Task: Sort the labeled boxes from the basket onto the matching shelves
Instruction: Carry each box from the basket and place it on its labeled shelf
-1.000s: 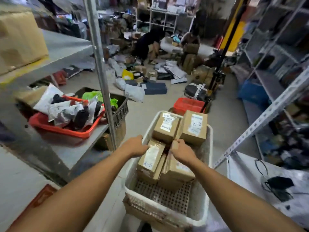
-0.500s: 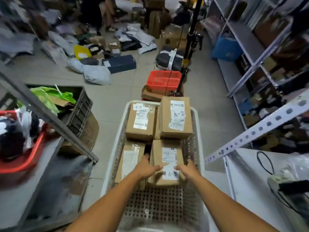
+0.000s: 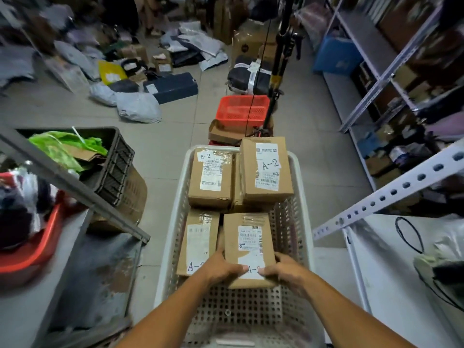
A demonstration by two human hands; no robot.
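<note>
in the white basket, near end, right side, lies the box i have hold of, its a-2 label half covered by my thumbs. its long axis runs straight away from me, along the basket's length. my left hand grips the near left corner, thumb on top, fingers down the side between this box and its neighbour. my right hand grips the near right corner the same way, thumb curled over the top edge. both hands sit at the near end only, equally close; the far end is unsupported. both forearms reach forward and converge on it. judgement: the lift should tip the near end up first. two more a-2 boxes lie beyond. metal shelves stand to either side; i cannot read any shelf label.
</note>
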